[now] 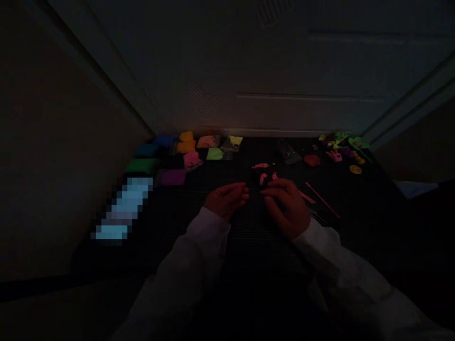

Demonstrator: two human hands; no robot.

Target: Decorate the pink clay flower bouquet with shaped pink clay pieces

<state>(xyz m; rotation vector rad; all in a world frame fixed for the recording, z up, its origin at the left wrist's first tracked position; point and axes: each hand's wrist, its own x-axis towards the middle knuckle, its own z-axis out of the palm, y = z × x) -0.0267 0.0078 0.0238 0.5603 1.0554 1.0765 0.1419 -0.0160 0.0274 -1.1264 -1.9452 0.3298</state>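
The scene is very dark. My left hand (226,199) hovers over a dark mat (249,227), fingers curled in a pinch; what they hold is too small to make out. My right hand (286,206) lies just right of it, fingers curled and pressed down on the mat near a small black clay piece with pink bits (266,177). A thin pink stick tool (322,199) lies right of my right hand. Both arms wear pale sleeves.
Several bright clay packets (192,147) in blue, green, orange, pink, yellow and purple lie at the back left. Small coloured moulds and shapes (341,147) sit at the back right. A white door (284,71) stands behind. A blurred bluish patch (122,208) lies left.
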